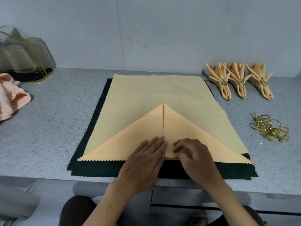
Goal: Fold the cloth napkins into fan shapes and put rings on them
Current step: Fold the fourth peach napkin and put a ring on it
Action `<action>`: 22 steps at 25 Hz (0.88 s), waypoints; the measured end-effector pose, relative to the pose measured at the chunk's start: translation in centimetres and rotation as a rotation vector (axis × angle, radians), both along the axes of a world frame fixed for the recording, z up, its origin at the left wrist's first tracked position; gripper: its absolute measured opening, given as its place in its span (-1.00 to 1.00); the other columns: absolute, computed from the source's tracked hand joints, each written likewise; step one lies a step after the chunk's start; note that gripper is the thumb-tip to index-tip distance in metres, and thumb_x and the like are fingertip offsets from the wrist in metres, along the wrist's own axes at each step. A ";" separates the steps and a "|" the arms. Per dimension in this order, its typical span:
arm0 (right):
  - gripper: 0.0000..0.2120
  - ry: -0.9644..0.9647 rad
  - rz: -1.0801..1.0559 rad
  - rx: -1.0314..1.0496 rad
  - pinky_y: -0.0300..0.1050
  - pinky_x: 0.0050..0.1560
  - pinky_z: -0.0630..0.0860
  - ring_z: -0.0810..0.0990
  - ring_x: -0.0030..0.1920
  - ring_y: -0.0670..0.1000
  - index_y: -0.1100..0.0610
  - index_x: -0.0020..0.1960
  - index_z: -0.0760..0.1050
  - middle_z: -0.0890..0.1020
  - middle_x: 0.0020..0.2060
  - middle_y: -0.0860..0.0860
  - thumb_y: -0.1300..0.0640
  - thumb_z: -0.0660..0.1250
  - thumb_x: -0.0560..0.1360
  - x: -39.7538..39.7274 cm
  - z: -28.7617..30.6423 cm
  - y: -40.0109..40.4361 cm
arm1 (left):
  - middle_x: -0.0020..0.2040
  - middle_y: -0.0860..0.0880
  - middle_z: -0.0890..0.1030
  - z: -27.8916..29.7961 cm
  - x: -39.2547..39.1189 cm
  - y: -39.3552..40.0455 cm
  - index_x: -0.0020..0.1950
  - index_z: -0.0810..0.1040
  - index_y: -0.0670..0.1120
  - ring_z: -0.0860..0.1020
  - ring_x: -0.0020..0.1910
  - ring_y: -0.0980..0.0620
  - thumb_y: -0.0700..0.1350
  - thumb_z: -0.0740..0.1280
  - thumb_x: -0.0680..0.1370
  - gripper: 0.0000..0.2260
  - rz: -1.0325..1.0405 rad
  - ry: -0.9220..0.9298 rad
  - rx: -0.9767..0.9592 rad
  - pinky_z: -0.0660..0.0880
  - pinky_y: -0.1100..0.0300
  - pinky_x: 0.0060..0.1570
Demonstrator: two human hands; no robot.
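Head view: the napkin (162, 95) lay flat on a dark cloth (114, 168) on the surface (48, 119), its two near corners folded in to meet along a centre seam running straight away from me. My left hand (146, 154) pressed flat beside the seam, fingers straight. My right hand (189, 152) had its fingers curled, pinching the near edge. Both hands were equally near. Three ringed napkins (239, 80) and spare rings (268, 128) lay to my right.

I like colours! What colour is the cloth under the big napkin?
Dark green cloth, seen in the head view.
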State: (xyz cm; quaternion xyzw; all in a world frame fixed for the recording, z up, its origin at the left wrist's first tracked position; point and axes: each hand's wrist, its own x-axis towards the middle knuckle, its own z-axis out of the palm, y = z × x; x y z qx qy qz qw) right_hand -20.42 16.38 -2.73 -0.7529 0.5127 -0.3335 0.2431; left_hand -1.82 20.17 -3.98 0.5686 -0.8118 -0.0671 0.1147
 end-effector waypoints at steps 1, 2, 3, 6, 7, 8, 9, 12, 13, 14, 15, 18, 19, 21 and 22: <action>-0.80 -0.082 -0.017 0.039 -0.10 0.20 0.45 0.52 0.11 -0.21 -0.04 -0.13 0.60 0.63 0.00 -0.24 0.21 0.26 0.47 -0.6 0.7 -0.6 | 0.60 0.13 -0.09 -0.1 0.0 0.0 0.62 -0.02 0.05 -0.17 0.56 0.21 0.12 -0.27 0.65 -0.47 -0.003 -0.001 -0.009 -0.23 0.24 0.52; -0.81 -0.090 -0.054 0.026 -0.10 0.26 0.42 0.49 0.18 -0.19 -0.05 -0.04 0.60 0.61 0.09 -0.23 0.14 0.23 0.51 -1.1 1.1 -1.4 | 0.60 0.13 -0.07 -0.1 0.0 0.0 0.62 0.01 0.04 -0.16 0.56 0.20 0.13 -0.28 0.64 -0.45 -0.004 0.001 -0.013 -0.23 0.24 0.51; -0.79 -0.005 -0.093 -0.003 -0.09 0.34 0.36 0.44 0.29 -0.14 -0.06 0.09 0.59 0.56 0.21 -0.21 0.07 0.20 0.56 -1.7 1.3 -2.5 | 0.60 0.13 -0.05 -0.2 0.0 0.0 0.61 0.03 0.04 -0.14 0.56 0.20 0.14 -0.28 0.63 -0.44 -0.006 0.008 -0.014 -0.22 0.24 0.51; -0.56 0.483 -0.033 0.061 0.03 0.49 0.11 0.14 0.54 0.05 -0.03 0.46 0.31 0.26 0.50 -0.14 -0.13 -0.03 0.66 -2.8 0.5 -5.5 | 0.59 0.13 0.02 -0.5 0.1 -0.1 0.60 0.08 0.03 -0.08 0.57 0.19 0.15 -0.26 0.63 -0.44 -0.016 0.027 -0.011 -0.18 0.26 0.51; -0.51 0.595 0.001 0.091 0.03 0.52 0.01 0.03 0.57 0.06 -0.04 0.54 0.18 0.14 0.56 -0.13 -0.15 -0.09 0.66 -3.1 0.0 -6.3 | 0.59 0.13 0.05 -0.5 0.0 -0.2 0.60 0.10 0.03 -0.07 0.57 0.18 0.15 -0.25 0.63 -0.44 -0.019 0.037 -0.008 -0.17 0.26 0.51; -0.48 0.660 0.025 0.109 0.01 0.53 -0.08 -0.05 0.59 0.02 -0.06 0.59 0.07 0.03 0.59 -0.13 -0.16 -0.12 0.67 -3.3 -0.2 -6.9 | 0.59 0.13 0.06 -0.5 -0.1 -0.2 0.60 0.11 0.04 -0.06 0.57 0.18 0.15 -0.24 0.63 -0.43 -0.018 0.045 -0.003 -0.16 0.26 0.51; -0.47 0.694 0.047 0.111 -0.02 0.54 -0.14 -0.11 0.59 -0.01 -0.08 0.60 -0.01 -0.03 0.59 -0.14 -0.17 -0.12 0.67 -3.6 -0.3 -7.5 | 0.59 0.13 0.06 -0.5 -0.2 -0.3 0.60 0.11 0.04 -0.06 0.56 0.19 0.16 -0.24 0.62 -0.43 -0.014 0.051 0.004 -0.16 0.26 0.52; -0.45 0.731 0.086 0.078 -0.03 0.54 -0.16 -0.15 0.59 -0.03 -0.10 0.61 -0.08 -0.08 0.59 -0.16 -0.21 -0.14 0.65 -3.9 -0.2 -7.8 | 0.59 0.16 0.01 -0.4 -0.6 -0.2 0.60 0.07 0.09 -0.10 0.57 0.18 0.16 -0.26 0.61 -0.44 -0.017 0.055 0.029 -0.14 0.20 0.54; -0.44 0.740 0.088 0.069 -0.03 0.55 -0.16 -0.15 0.58 -0.03 -0.10 0.61 -0.09 -0.09 0.59 -0.16 -0.22 -0.14 0.65 -3.9 -0.3 -7.8 | 0.59 0.17 -0.01 -0.4 -0.6 -0.1 0.60 0.07 0.11 -0.10 0.57 0.18 0.16 -0.26 0.62 -0.44 -0.025 0.052 0.029 -0.15 0.19 0.54; -0.42 0.743 0.092 0.062 -0.03 0.55 -0.17 -0.16 0.58 -0.04 -0.11 0.61 -0.09 -0.10 0.59 -0.16 -0.24 -0.14 0.64 -3.9 -0.4 -7.8 | 0.59 0.17 -0.01 -0.3 -0.7 -0.1 0.60 0.08 0.11 -0.10 0.57 0.17 0.15 -0.26 0.62 -0.45 -0.034 0.048 0.029 -0.15 0.19 0.54; -0.41 0.748 0.101 0.060 -0.02 0.55 -0.17 -0.18 0.58 -0.04 -0.11 0.61 -0.11 -0.12 0.59 -0.17 -0.26 -0.15 0.63 -3.8 -0.4 -7.8 | 0.59 0.18 -0.01 -0.3 -0.7 -0.1 0.60 0.09 0.11 -0.10 0.57 0.16 0.15 -0.25 0.62 -0.45 -0.043 0.045 0.029 -0.14 0.18 0.54; -0.32 0.784 0.134 0.070 -0.01 0.55 -0.20 -0.22 0.58 -0.05 -0.12 0.61 -0.16 -0.17 0.58 -0.18 -0.35 -0.23 0.55 -3.9 -0.4 -7.8 | 0.58 0.18 0.01 -0.5 -0.5 -0.2 0.59 0.11 0.10 -0.09 0.57 0.15 0.14 -0.22 0.63 -0.47 -0.052 0.040 0.030 -0.12 0.16 0.54; -0.28 0.805 0.140 0.078 0.00 0.55 -0.20 -0.22 0.58 -0.04 -0.11 0.61 -0.17 -0.18 0.58 -0.17 -0.38 -0.26 0.52 -4.0 -0.2 -7.7 | 0.58 0.19 0.02 -0.5 -0.5 -0.2 0.59 0.12 0.10 -0.08 0.57 0.15 0.14 -0.22 0.63 -0.47 -0.051 0.039 0.026 -0.11 0.15 0.54; -0.29 0.821 0.118 0.098 0.03 0.55 -0.19 -0.20 0.58 -0.02 -0.07 0.61 -0.16 -0.17 0.59 -0.13 -0.37 -0.26 0.54 -3.6 0.3 -8.0 | 0.58 0.19 0.03 -0.5 -0.5 -0.3 0.59 0.13 0.10 -0.07 0.58 0.15 0.13 -0.21 0.64 -0.47 -0.048 0.031 0.017 -0.11 0.15 0.54; -0.33 0.791 0.088 0.099 0.05 0.55 -0.18 -0.17 0.59 0.00 -0.03 0.61 -0.13 -0.13 0.60 -0.08 -0.30 -0.20 0.60 -2.7 0.8 -8.4 | 0.58 0.20 0.03 -0.6 -0.5 -0.3 0.59 0.12 0.11 -0.08 0.58 0.16 0.13 -0.21 0.64 -0.48 -0.048 0.026 0.016 -0.12 0.15 0.54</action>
